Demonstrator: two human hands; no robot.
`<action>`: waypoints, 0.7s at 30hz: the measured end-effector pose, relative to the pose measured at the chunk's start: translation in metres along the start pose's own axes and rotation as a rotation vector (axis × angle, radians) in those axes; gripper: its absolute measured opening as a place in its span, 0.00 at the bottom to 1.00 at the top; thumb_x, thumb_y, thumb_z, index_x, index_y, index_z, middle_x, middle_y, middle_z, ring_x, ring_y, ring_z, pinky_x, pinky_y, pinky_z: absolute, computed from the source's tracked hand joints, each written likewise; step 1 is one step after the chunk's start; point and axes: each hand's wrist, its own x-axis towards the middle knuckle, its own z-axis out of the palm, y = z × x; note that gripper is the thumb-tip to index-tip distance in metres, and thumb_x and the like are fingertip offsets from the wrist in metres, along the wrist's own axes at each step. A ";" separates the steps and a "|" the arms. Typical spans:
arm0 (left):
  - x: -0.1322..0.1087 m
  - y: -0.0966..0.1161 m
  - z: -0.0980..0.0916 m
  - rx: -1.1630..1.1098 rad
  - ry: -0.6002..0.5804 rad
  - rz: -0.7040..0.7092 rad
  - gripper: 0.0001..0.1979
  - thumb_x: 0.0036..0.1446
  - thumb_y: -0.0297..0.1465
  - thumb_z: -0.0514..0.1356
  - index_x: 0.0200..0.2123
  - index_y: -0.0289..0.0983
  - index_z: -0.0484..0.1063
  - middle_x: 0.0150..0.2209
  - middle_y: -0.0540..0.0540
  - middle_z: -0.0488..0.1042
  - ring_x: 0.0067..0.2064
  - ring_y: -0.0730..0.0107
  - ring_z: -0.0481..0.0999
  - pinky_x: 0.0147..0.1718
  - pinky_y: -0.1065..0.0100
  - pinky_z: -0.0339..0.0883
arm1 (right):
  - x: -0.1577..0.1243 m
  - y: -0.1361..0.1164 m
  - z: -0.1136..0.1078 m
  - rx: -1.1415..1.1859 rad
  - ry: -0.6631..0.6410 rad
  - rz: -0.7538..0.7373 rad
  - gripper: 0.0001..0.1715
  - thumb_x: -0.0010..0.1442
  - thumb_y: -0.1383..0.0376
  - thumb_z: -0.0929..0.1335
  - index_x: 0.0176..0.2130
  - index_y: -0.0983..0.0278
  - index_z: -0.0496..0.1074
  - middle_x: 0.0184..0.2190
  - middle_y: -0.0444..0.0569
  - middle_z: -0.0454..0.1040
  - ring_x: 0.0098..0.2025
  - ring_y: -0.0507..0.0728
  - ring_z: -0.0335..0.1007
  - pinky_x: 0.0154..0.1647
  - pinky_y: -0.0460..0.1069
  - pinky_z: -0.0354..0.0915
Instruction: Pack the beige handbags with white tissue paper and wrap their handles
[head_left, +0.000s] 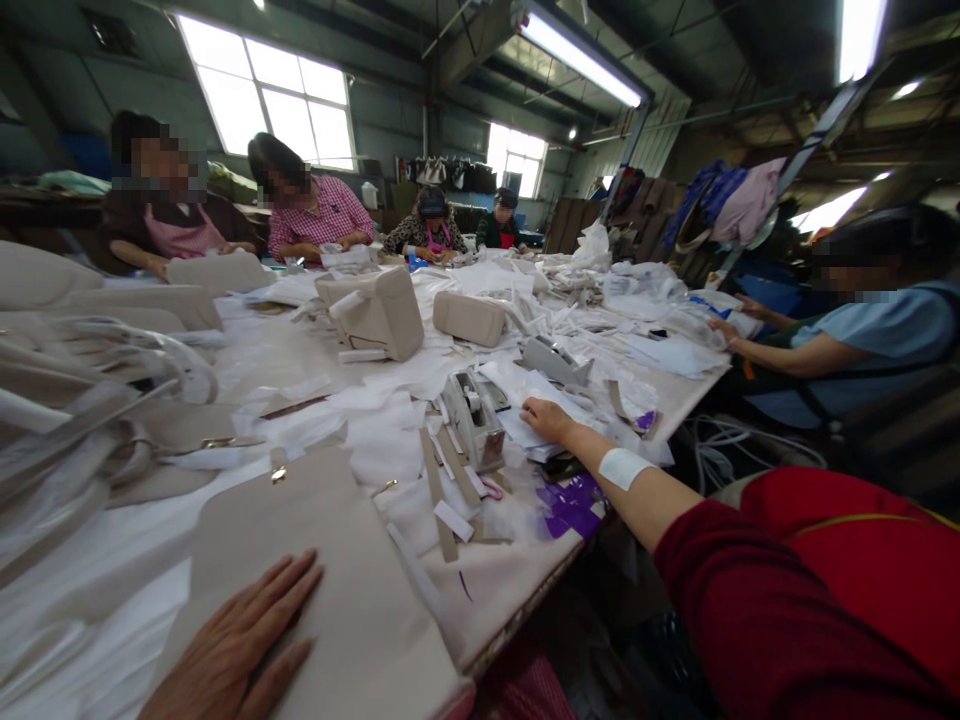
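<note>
My left hand (244,640) lies flat on a beige bag (352,560), fingers stretched out. A small gold-coloured clasp (279,474) sits near the bag's far edge. Stretched out to the right, my right hand (549,421) has its bent fingers together on a white sheet (517,382) in a loose pile; its thumb is hidden. A white patch (624,467) covers part of that forearm. Just left of the hand stands a grey tape dispenser (474,420). Strips of card (442,490) and a pink-handled tool (491,489) lie close to the dispenser.
Beige bags (379,310) and a heap of bag parts (97,400) cover the table's far and left sides. A second dispenser (556,358) stands beyond my right hand. Purple material (574,503) hangs at the near edge. Several co-workers sit around, one in blue (877,340) at right.
</note>
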 end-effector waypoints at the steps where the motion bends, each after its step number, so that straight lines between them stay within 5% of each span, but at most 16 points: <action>1: 0.000 0.000 0.001 0.003 -0.001 0.002 0.37 0.59 0.47 0.57 0.68 0.50 0.46 0.66 0.51 0.58 0.62 0.56 0.66 0.53 0.58 0.71 | -0.002 0.001 -0.002 0.002 -0.006 -0.025 0.20 0.66 0.57 0.65 0.52 0.66 0.68 0.49 0.53 0.72 0.48 0.58 0.71 0.49 0.58 0.69; 14: -0.001 0.001 -0.001 0.014 -0.009 -0.016 0.35 0.60 0.46 0.56 0.68 0.50 0.48 0.66 0.51 0.58 0.62 0.56 0.65 0.54 0.57 0.70 | -0.002 -0.004 -0.037 -0.014 -0.027 -0.022 0.16 0.65 0.59 0.66 0.48 0.66 0.71 0.48 0.52 0.72 0.47 0.57 0.71 0.48 0.57 0.69; 21: -0.001 0.002 -0.002 0.005 -0.012 -0.019 0.34 0.60 0.46 0.55 0.67 0.50 0.49 0.65 0.51 0.58 0.62 0.56 0.66 0.54 0.57 0.71 | -0.011 0.012 -0.078 0.208 0.164 0.038 0.10 0.54 0.65 0.68 0.24 0.67 0.73 0.27 0.49 0.76 0.33 0.54 0.68 0.35 0.47 0.61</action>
